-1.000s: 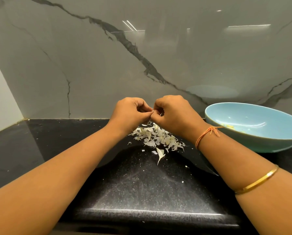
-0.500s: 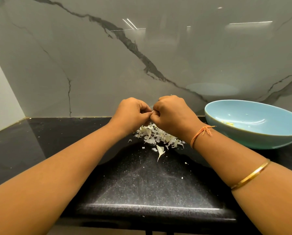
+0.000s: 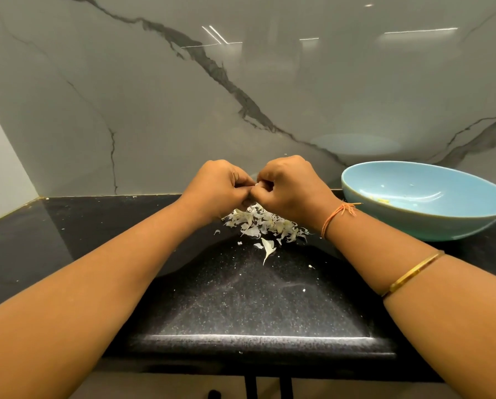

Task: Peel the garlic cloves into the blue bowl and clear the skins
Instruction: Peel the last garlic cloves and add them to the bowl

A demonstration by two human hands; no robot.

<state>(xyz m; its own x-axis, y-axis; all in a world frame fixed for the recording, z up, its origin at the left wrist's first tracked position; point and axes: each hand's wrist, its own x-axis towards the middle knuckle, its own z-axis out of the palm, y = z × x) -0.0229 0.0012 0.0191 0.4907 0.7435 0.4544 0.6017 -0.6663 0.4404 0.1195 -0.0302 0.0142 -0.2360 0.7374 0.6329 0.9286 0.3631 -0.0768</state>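
In the centre of the frame, the left hand [image 3: 218, 187] and right hand [image 3: 290, 185] pinch a small clove [image 3: 257, 184] with curled fingers, directly above the skins [image 3: 264, 223]. I think this is so the peel drops onto the pile. The bowl [image 3: 413, 226] waits at the right.

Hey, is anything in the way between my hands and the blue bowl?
Nothing visible. The blue bowl sits open just right of the right hand, with only bare counter between. The skin pile lies beneath that hand and the left hand, off that path.
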